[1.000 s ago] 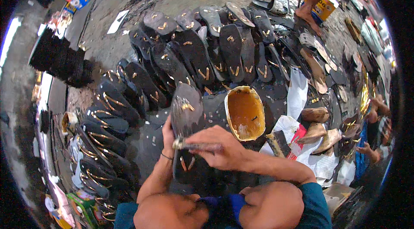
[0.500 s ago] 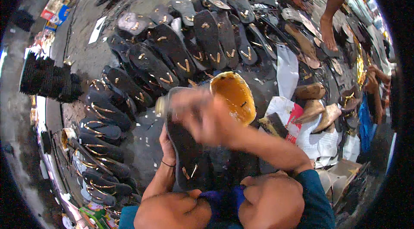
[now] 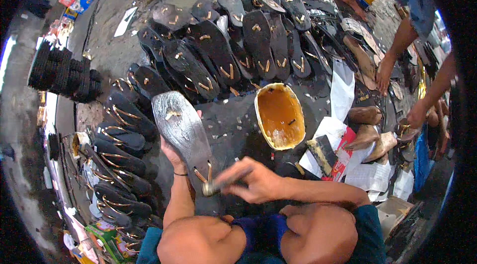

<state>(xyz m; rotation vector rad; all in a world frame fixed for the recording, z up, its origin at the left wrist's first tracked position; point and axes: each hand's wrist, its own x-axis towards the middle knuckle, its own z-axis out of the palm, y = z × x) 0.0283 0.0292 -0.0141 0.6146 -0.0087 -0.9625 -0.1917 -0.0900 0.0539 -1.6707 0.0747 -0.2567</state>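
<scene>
My left hand (image 3: 173, 155) is closed around the edge of a dark flip-flop sole (image 3: 185, 130), supporting it from beneath. The sole's upturned face looks wet and shiny, with tan strap ends showing near its top and at its lower end. In my right hand (image 3: 259, 182) is a brush (image 3: 229, 178), a little blurred, whose head is at the sole's lower end beside the strap ends. The bristles are hard to make out. Right of the sole stands a pale tub (image 3: 257, 115) of amber, glue-like liquid.
Rows of dark soles (image 3: 258, 43) lie beyond the tub. Flip-flops with gold straps (image 3: 121, 137) line the left, near a black stack (image 3: 62, 75). At right are wooden shoe lasts (image 3: 365, 137), paper scraps (image 3: 343, 90) and another person's hand (image 3: 385, 72).
My right hand has moved from the sole's upper end down to its lower end with the brush. The sole has tilted and shifted left, and its surface now looks glossy.
</scene>
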